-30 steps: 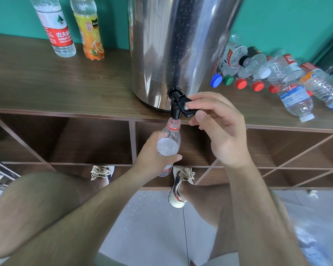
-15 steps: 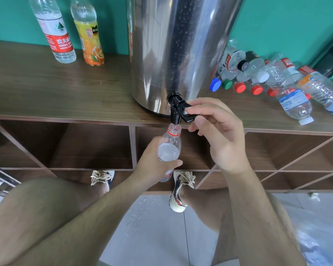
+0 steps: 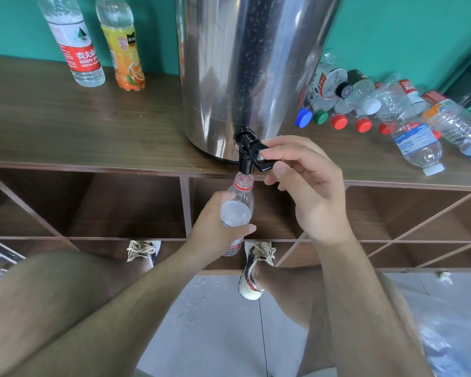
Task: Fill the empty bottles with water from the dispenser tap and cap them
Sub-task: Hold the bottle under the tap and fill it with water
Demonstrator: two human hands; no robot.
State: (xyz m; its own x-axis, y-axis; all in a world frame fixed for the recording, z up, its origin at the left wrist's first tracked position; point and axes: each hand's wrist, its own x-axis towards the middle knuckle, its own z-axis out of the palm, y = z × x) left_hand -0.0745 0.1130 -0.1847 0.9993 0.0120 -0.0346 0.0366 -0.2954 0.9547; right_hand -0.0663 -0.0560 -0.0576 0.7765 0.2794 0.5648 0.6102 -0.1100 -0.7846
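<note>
In the head view, a clear plastic bottle with a red neck ring (image 3: 238, 205) is gripped around its body by the left hand (image 3: 215, 229). It is held upright and uncapped, partly filled with water, its mouth just beneath the black plastic tap (image 3: 246, 152) of the tall stainless-steel dispenser (image 3: 242, 63). The tap's lever is pinched between thumb and fingers of the right hand (image 3: 307, 191). The dispenser is stood on the brown wooden bench (image 3: 93, 126). Capped clear bottles (image 3: 408, 123) are heaped on their sides to its right.
</note>
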